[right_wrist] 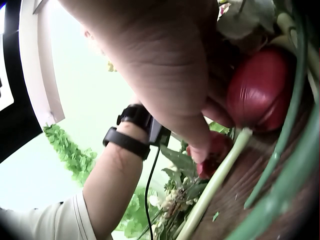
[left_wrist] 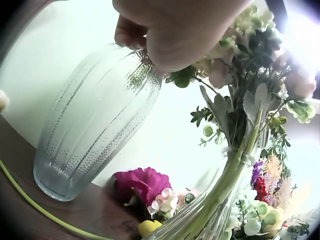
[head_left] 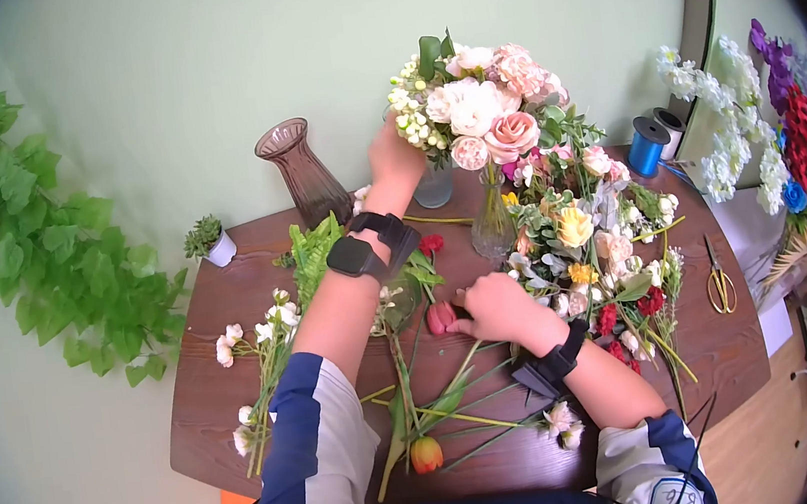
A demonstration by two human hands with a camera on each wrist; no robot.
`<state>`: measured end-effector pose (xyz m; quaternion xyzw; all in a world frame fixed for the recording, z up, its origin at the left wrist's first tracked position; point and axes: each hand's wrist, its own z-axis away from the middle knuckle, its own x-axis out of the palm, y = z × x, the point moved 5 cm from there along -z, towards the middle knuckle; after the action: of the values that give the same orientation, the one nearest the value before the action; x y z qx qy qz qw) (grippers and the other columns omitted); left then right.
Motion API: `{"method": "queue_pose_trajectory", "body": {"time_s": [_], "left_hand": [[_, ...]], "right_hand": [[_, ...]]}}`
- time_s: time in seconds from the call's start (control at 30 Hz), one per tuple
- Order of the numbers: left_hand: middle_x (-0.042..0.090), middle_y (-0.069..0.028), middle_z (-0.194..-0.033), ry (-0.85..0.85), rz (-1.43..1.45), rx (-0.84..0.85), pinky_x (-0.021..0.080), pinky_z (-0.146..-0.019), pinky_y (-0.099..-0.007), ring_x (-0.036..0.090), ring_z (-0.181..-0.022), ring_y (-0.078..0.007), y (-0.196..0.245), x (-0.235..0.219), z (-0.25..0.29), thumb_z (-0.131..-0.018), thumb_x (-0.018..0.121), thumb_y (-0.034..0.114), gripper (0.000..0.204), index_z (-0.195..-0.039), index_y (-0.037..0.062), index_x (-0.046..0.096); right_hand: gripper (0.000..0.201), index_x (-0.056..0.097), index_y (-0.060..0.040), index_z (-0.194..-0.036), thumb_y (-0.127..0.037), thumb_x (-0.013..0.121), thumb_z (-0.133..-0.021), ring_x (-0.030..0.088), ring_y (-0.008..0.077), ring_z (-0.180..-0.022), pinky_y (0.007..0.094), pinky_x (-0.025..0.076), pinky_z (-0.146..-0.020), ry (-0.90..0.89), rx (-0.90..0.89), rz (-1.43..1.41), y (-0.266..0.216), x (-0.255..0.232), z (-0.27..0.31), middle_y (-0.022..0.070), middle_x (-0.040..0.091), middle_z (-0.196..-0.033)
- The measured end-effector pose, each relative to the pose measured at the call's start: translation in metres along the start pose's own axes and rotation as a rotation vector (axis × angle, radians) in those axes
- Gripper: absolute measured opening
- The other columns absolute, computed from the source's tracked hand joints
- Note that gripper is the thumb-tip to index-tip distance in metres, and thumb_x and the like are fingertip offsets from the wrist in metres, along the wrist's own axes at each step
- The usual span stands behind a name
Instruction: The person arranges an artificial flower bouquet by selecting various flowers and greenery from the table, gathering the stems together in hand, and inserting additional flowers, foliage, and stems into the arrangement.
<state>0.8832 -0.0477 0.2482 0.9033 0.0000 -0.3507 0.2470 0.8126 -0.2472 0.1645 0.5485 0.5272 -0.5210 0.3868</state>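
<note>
My left hand [head_left: 395, 159] reaches to the back of the table and grips the top of a ribbed, pale blue glass vase [left_wrist: 95, 125]. Beside it, a bouquet of pink and white flowers [head_left: 476, 107] stands in a clear glass vase [head_left: 493, 226] and partly covers the blue one in the head view. My right hand [head_left: 503, 307] is low over the middle of the table, thumb and fingers apart, right at a red tulip [right_wrist: 262, 90]. A smaller red flower [right_wrist: 216, 152] lies by the thumb in the right wrist view.
A mauve glass vase [head_left: 301, 174] and a small potted plant [head_left: 210, 240] stand back left. White flower stems [head_left: 268, 339] lie at left, an orange-yellow tulip [head_left: 426, 455] in front. Mixed flowers [head_left: 577, 231] crowd the right, near scissors [head_left: 719, 279] and a blue spool [head_left: 648, 146].
</note>
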Motion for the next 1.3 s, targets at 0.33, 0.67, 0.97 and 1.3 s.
{"method": "queue_pose_trajectory", "body": {"time_s": [0.33,0.67,0.97,1.3], "left_hand": [[0.055,-0.0182,-0.081,0.104,0.093,0.329,0.042,-0.068,-0.0452,0.052,-0.080,-0.0386,0.024,-0.043,0.022,-0.078,0.054,0.009,0.011,-0.084,-0.0003,0.057],[0.055,-0.0129,-0.073,0.242,0.069,0.348,0.043,-0.062,-0.0364,0.054,-0.069,-0.0303,0.048,-0.101,0.053,-0.080,0.058,0.010,0.010,-0.081,0.0010,0.058],[0.055,-0.0029,-0.069,0.100,0.182,0.162,0.034,-0.051,-0.0213,0.044,-0.057,-0.0080,0.093,-0.170,0.113,-0.080,0.061,0.009,0.010,-0.079,-0.0004,0.060],[0.053,-0.0054,-0.069,0.103,0.241,0.207,0.034,-0.052,-0.0237,0.044,-0.057,-0.0128,0.104,-0.159,0.156,-0.080,0.061,0.006,0.008,-0.079,-0.0010,0.057]], "right_hand": [[0.037,0.065,0.0007,-0.090,-0.029,0.072,-0.069,0.062,0.0288,-0.080,0.0339,0.048,-0.073,0.140,-0.064,-0.534,0.045,-0.011,-0.004,0.0157,0.064,-0.085],[0.029,0.066,-0.0051,-0.087,-0.024,0.071,-0.066,0.060,0.0299,-0.081,0.0364,0.048,-0.074,0.050,-0.051,-0.450,0.042,0.007,-0.001,0.0119,0.064,-0.086],[0.014,0.063,-0.0002,-0.076,-0.007,0.057,-0.065,0.058,0.0331,-0.074,0.0394,0.048,-0.069,0.139,0.016,-0.180,0.043,0.004,0.000,0.0155,0.061,-0.077],[0.009,0.059,0.0009,-0.074,-0.008,0.058,-0.073,0.057,0.0313,-0.062,0.0371,0.046,-0.057,0.605,0.172,-0.277,0.023,-0.085,0.026,0.0158,0.058,-0.069]]}}
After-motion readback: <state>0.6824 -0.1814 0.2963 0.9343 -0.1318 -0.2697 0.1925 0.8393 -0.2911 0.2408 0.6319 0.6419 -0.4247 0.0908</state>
